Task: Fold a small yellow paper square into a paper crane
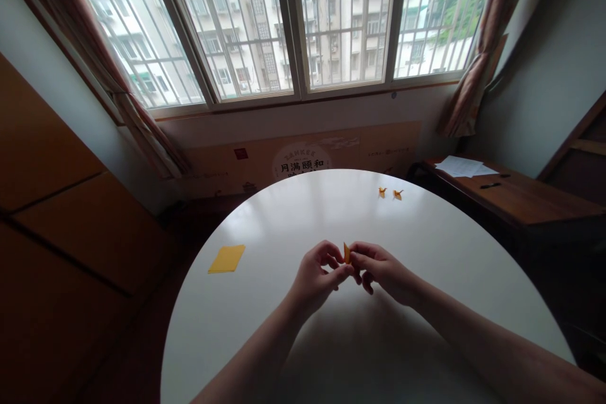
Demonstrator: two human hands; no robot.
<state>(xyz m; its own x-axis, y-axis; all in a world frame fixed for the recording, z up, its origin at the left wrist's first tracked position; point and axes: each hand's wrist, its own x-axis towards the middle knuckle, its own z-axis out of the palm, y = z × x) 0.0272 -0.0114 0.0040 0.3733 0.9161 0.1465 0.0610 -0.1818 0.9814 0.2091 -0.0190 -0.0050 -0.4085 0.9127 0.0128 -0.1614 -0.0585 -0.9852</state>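
Note:
A small piece of folded orange-yellow paper (347,254) stands on edge between my two hands, above the white round table. My left hand (322,270) has its thumb and fingers closed at the paper's left and lower side. From the right, my right hand (379,266) pinches the same piece between thumb and index finger, its other fingers curled below. The fingers cover part of the folds. Farther back on the table stand two small folded paper birds, one bird (382,192) just left of the other bird (398,194).
A stack of yellow square paper (226,259) lies on the left of the white table (265,328). Beyond the right edge, a wooden desk (534,199) bears white sheets (464,166) and a dark pen (490,185). A barred window (293,25) is behind.

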